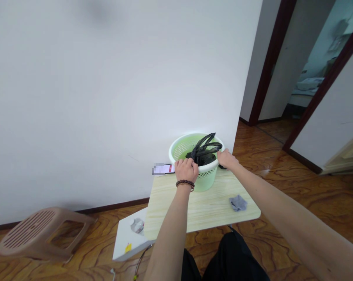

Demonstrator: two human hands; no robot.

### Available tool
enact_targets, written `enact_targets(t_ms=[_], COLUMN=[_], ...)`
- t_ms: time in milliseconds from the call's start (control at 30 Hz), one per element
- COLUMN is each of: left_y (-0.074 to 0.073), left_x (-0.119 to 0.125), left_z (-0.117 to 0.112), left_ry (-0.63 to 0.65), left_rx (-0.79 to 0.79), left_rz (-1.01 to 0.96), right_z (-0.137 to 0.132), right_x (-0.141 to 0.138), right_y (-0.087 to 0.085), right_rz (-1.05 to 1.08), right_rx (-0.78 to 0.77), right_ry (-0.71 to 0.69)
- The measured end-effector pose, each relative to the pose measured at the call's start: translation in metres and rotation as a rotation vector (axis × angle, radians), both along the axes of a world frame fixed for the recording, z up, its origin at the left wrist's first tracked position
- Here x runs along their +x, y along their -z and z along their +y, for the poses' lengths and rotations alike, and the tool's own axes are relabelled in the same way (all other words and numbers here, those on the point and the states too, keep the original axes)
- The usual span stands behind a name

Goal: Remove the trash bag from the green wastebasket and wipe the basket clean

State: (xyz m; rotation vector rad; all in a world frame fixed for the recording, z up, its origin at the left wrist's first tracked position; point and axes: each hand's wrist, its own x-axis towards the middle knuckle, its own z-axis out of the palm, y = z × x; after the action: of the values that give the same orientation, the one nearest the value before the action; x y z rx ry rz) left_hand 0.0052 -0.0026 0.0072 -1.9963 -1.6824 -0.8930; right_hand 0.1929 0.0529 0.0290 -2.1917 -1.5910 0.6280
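A pale green plastic basket (206, 182) with a white rim and a perforated wall stands upright on the small wood-grain table (167, 199). Inside it lies a black plastic bag (204, 156), its loose handles sticking up above the rim. My left hand (186, 170), a beaded bracelet at its wrist, is closed over the near left part of the rim. On the right side of the rim, my right hand (227, 159) is closed too, close to the bag's handles; its fingertips are partly hidden. A crumpled grey cloth (238, 203) rests at the table's right front.
Left of the basket, a phone (163, 169) lies by the wall. A white box-like surface (129, 234) sits lower at the table's left, bearing a clear plastic item. A brown plastic stool (44, 230) stands farther left. Behind the table is a white wall (120, 97); a doorway opens at right.
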Motion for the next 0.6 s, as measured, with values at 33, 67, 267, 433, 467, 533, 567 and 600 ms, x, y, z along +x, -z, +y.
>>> enact_targets(t_ms=[33, 67, 267, 433, 467, 533, 567, 600], left_y=[0.0005, 0.0008, -0.0014, -0.0057, -0.0063, -0.0068, -0.0068, -0.0067], left_x=[0.0001, 0.0002, 0.0009, 0.0022, 0.0025, 0.0031, 0.0034, 0.0035], left_z=[0.0002, 0.0003, -0.0019, -0.0035, -0.0034, -0.0031, -0.0029, -0.0026], left_ry=[-0.002, -0.002, 0.0, -0.002, -0.006, -0.009, -0.009, -0.007], left_rx=[0.0, 0.0, -0.017, -0.051, -0.057, -0.063, -0.062, -0.06], left_rz=[0.011, 0.019, 0.008, -0.057, -0.079, -0.119, -0.131, -0.137], right_z=[-0.0027, -0.0049, -0.0092, -0.0105, -0.0107, -0.011, -0.0111, -0.011], right_x=[-0.001, -0.0019, -0.0033, -0.0023, -0.0022, -0.0021, -0.002, -0.0019], right_y=[0.0018, 0.0034, 0.0054, 0.0023, 0.0019, 0.0015, 0.0015, 0.0017], right_rz=[0.007, 0.018, 0.052, 0.05, 0.047, 0.038, 0.033, 0.028], right_rx=[0.021, 0.047, 0.073, 0.058, 0.052, 0.041, 0.038, 0.038], right_ry=[0.033, 0.055, 0.048, 0.039, 0.039, 0.037, 0.037, 0.037])
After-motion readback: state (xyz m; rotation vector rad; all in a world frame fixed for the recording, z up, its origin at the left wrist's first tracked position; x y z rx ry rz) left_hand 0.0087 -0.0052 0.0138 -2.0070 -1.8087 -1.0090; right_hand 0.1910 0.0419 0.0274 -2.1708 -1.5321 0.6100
